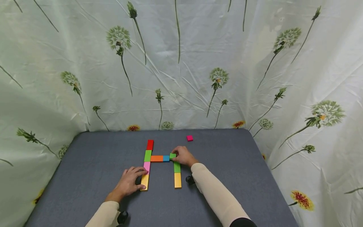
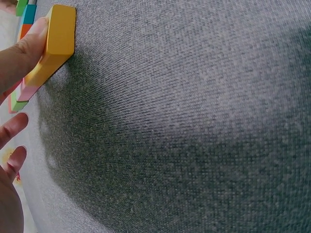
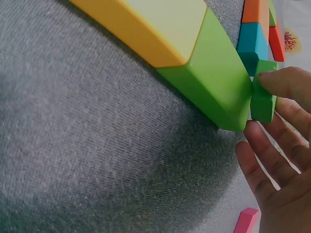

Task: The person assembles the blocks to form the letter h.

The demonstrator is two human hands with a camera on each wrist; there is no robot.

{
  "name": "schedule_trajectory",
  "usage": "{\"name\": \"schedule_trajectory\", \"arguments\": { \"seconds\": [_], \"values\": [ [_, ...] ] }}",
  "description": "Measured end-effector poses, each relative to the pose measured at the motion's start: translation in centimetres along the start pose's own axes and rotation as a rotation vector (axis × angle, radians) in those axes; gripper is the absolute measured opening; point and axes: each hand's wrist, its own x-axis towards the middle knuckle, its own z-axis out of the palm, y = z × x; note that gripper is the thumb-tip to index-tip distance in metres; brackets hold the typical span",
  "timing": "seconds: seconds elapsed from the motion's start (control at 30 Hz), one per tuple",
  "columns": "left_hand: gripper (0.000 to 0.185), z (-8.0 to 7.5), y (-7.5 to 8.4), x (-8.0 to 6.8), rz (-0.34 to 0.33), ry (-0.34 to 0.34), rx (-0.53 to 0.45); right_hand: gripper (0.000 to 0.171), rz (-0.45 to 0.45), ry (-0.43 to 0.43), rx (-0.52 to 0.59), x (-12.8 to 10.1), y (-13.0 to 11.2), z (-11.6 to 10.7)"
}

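Observation:
My right hand (image 1: pixel 183 156) pinches a small green block (image 1: pixel 172 155) between thumb and fingers. The held block is beside the blue block (image 1: pixel 166 158) and the far end of a longer green block (image 3: pixel 218 77). A yellow block (image 1: pixel 177 180) adjoins that longer green one. My left hand (image 1: pixel 129 182) rests at the left column, its thumb touching the yellow block (image 2: pixel 60 31) and a fingertip by the pink block (image 1: pixel 146 166). Its other fingers extend loosely above the cloth. Farther along that column are a green block (image 1: pixel 148 155) and a red block (image 1: pixel 150 144).
An orange block (image 1: pixel 157 159) bridges from the left column to the blue one. Beyond the right hand, a magenta block (image 1: pixel 189 138) lies apart near the far edge of the grey table (image 1: pixel 221 148). A flower-printed curtain (image 1: pixel 193 94) hangs behind and around the table.

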Motion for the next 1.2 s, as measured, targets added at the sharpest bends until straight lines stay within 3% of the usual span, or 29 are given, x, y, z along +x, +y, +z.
{"name": "schedule_trajectory", "arguments": {
  "seconds": [0.4, 1.2],
  "values": [
    [0.058, 0.02, 0.06, -0.09, 0.01, 0.007, -0.003, 0.024, 0.046, -0.022, 0.003, 0.14, -0.27, 0.35],
    [0.06, 0.06, -0.39, -0.12, 0.028, 0.015, -0.035, 0.022, 0.017, 0.032, 0.015, 0.03, 0.02, 0.99]
  ]
}}
